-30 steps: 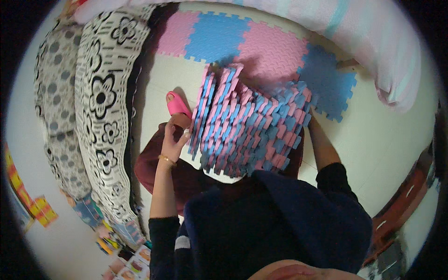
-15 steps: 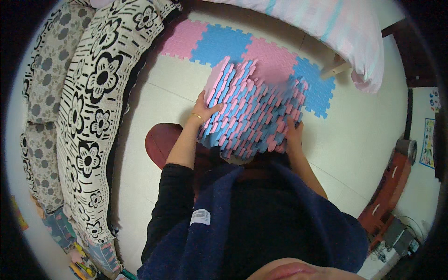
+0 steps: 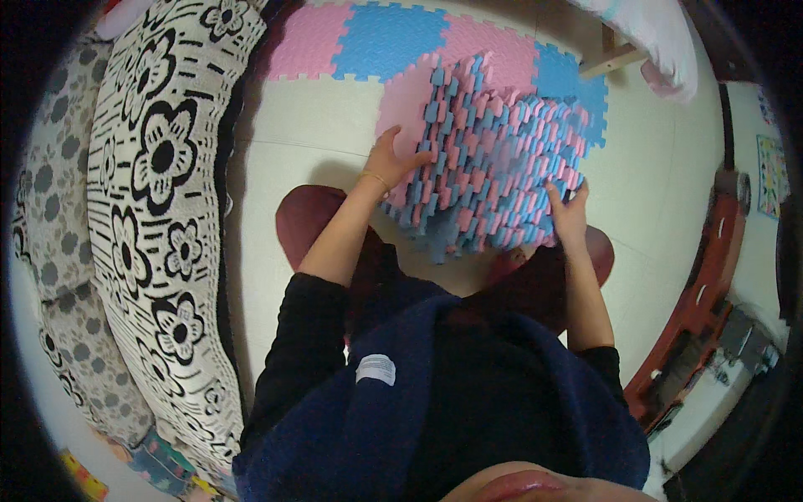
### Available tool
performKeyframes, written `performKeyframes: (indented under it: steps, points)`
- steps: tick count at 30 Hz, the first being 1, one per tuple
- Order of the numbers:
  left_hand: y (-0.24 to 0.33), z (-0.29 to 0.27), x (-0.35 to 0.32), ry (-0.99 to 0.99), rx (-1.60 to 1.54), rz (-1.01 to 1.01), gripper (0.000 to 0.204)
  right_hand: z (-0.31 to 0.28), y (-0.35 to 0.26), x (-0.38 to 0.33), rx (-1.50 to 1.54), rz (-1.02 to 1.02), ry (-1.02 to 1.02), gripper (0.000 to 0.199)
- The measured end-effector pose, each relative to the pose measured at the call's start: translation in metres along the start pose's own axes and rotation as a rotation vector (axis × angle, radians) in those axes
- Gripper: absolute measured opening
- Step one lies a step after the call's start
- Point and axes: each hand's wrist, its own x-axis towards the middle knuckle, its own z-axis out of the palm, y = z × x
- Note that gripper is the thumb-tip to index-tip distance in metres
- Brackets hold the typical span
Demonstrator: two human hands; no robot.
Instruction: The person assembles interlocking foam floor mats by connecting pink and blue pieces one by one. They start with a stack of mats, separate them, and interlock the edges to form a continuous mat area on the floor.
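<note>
A thick stack of pink and blue interlocking foam mats [image 3: 493,167] stands on edge in front of me, its toothed edges facing up. My left hand [image 3: 395,165] presses against the pink outer mat on the left, thumb hooked over the toothed edges. At the right end, my right hand [image 3: 570,216] grips the stack from the near side, thumb and fingers on the teeth. Both hands clamp the stack between them. Whether its underside touches the floor is hidden.
Beyond the stack, joined foam mats lie in a row: pink [image 3: 308,38], blue [image 3: 389,40], pink [image 3: 502,42] and blue [image 3: 585,79]. A sofa with a black-and-white flowered cover [image 3: 159,167] lines the left. A wooden leg [image 3: 615,58] stands at upper right, a reddish-brown cabinet [image 3: 707,276] at right.
The stack has shifted right with both hands and swung more upright, nearer the laid row. My view has also moved, and my right knee now shows beside the stack.
</note>
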Motion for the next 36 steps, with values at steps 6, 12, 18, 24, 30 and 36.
performKeyframes:
  steps: [6, 12, 18, 24, 30, 36]
  points:
    - [-0.004, -0.038, 0.024, -0.25, 0.007, 0.011, 0.094, 0.023, -0.041, -0.011, -0.482, 0.084, 0.16, 0.103]
    - [-0.037, -0.062, 0.055, -0.407, -0.026, 0.085, 0.088, 0.035, -0.02, 0.006, -0.703, 0.313, 0.115, 0.103]
    - [-0.025, -0.039, 0.051, -0.513, -0.17, 0.01, 0.069, 0.043, -0.004, -0.001, -0.721, 0.245, 0.156, 0.097]
    - [-0.019, -0.036, 0.048, -0.426, -0.117, -0.002, 0.062, 0.041, 0.005, 0.0, -0.765, 0.192, 0.182, 0.094]
    - [-0.046, -0.104, 0.034, -0.085, -0.014, 0.009, 0.046, 0.034, 0.022, 0.003, -0.768, 0.179, 0.213, 0.095]
    - [-0.119, -0.226, 0.022, 0.29, 0.138, -0.047, 0.026, 0.042, 0.006, 0.006, -0.732, 0.235, 0.199, 0.095]
